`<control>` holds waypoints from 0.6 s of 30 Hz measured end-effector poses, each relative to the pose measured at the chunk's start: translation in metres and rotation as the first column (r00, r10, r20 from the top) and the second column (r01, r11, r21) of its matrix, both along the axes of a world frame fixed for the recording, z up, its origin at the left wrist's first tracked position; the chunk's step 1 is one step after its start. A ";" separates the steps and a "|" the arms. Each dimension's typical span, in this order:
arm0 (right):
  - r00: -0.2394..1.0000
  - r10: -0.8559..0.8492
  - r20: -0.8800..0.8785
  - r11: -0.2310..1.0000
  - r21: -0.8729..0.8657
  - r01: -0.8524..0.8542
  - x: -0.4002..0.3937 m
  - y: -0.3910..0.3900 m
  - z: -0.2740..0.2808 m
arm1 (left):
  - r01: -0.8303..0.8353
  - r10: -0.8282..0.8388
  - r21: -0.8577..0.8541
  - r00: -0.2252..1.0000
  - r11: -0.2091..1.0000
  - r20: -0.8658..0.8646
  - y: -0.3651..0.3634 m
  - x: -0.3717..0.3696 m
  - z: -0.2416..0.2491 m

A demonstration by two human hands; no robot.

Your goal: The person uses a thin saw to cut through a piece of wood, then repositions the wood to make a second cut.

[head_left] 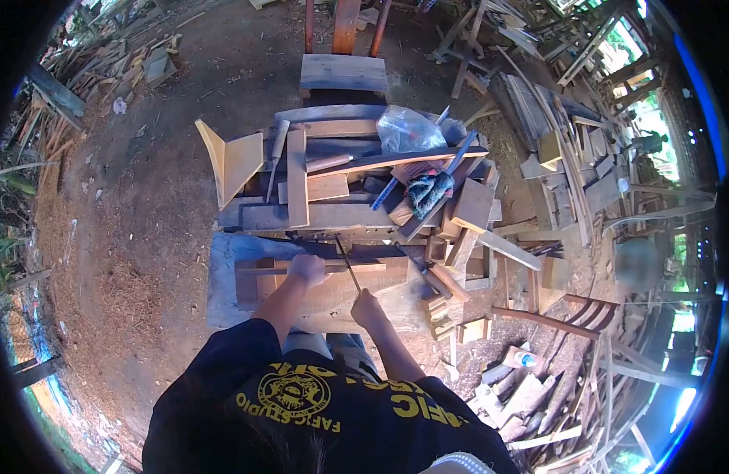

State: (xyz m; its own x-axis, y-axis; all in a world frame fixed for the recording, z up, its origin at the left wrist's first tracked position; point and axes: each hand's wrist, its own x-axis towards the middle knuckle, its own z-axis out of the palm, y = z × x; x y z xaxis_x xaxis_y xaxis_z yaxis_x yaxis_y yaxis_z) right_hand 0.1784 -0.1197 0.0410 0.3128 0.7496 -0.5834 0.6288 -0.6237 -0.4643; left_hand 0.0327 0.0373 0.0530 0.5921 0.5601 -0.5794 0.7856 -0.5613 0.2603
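My left hand (pixel 308 270) is closed on a narrow wooden strip (pixel 356 268), which lies across a wider wooden board (pixel 390 276) on the workbench (pixel 222 272). In my right hand (pixel 368 308), near the bench's front edge, is a thin, long, dark tool (pixel 348 261), perhaps a file. Its far end points away from me and crosses over the strip; its grip is hidden in my fingers. To the right lies a tool with a wooden handle (pixel 449 282), beside several small wood blocks (pixel 441 317).
Behind the workpiece are a wooden-handled chisel (pixel 277 150), a plastic bag (pixel 409 130), a handsaw (pixel 390 186), a dark cloth (pixel 429 193) and several planks. An angled wood piece (pixel 232 164) stands at the left. Scrap wood (pixel 530 399) and a chair frame (pixel 570 316) lie right.
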 end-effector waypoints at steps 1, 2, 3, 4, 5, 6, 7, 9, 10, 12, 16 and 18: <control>1.000 0.001 -0.001 1.000 -0.001 -0.001 0.000 0.000 0.001 | 0.002 -0.002 -0.002 1.000 1.000 -0.003 0.000 0.000 0.000; 1.000 0.012 -0.007 1.000 0.008 -0.011 0.000 0.000 0.002 | 0.002 -0.002 -0.003 1.000 1.000 -0.004 0.000 0.000 0.001; 1.000 0.022 -0.012 1.000 0.017 -0.022 0.000 -0.001 0.000 | -0.001 0.001 -0.006 1.000 1.000 0.004 0.000 0.000 0.001; 1.000 0.023 -0.013 1.000 0.017 -0.023 0.001 -0.003 -0.001 | -0.004 0.005 -0.008 1.000 1.000 0.012 0.000 0.000 0.001; 0.992 0.123 0.030 0.991 0.048 -0.125 0.002 -0.005 -0.001 | -0.006 0.006 -0.008 1.000 1.000 0.012 0.000 0.000 0.002; 0.972 0.221 0.076 0.971 0.076 -0.227 0.002 -0.004 0.002 | -0.003 0.003 -0.011 1.000 1.000 0.004 0.001 0.001 0.002; 0.972 0.224 0.075 0.970 0.077 -0.230 0.000 -0.003 0.004 | -0.001 0.001 -0.014 1.000 1.000 -0.004 0.001 0.000 0.002; 0.993 0.121 0.015 0.992 0.035 -0.121 -0.003 0.001 0.009 | 0.002 -0.001 -0.014 1.000 1.000 0.006 0.001 0.000 -0.001; 0.992 0.126 0.015 0.991 0.035 -0.127 0.000 -0.004 -0.005 | 0.007 -0.007 -0.014 1.000 1.000 0.017 0.001 0.000 -0.001; 0.930 0.355 0.097 0.926 0.103 -0.364 0.004 -0.006 -0.013 | 0.004 -0.004 -0.026 1.000 1.000 0.006 0.002 0.000 0.000; 0.991 0.134 0.027 0.991 0.017 -0.135 -0.003 0.003 0.006 | 0.017 -0.017 -0.040 1.000 0.999 0.007 0.003 -0.001 0.001; 0.999 0.038 -0.001 0.999 -0.018 -0.038 -0.003 0.004 0.007 | 0.019 -0.019 -0.038 1.000 0.999 0.009 0.004 -0.002 0.000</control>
State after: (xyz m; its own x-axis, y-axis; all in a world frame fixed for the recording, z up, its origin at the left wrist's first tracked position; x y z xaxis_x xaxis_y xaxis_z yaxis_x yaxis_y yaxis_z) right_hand 0.1750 -0.1159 0.0476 0.2836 0.7503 -0.5971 0.6521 -0.6075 -0.4536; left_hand 0.0307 0.0409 0.0532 0.6074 0.5264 -0.5949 0.7725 -0.5658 0.2881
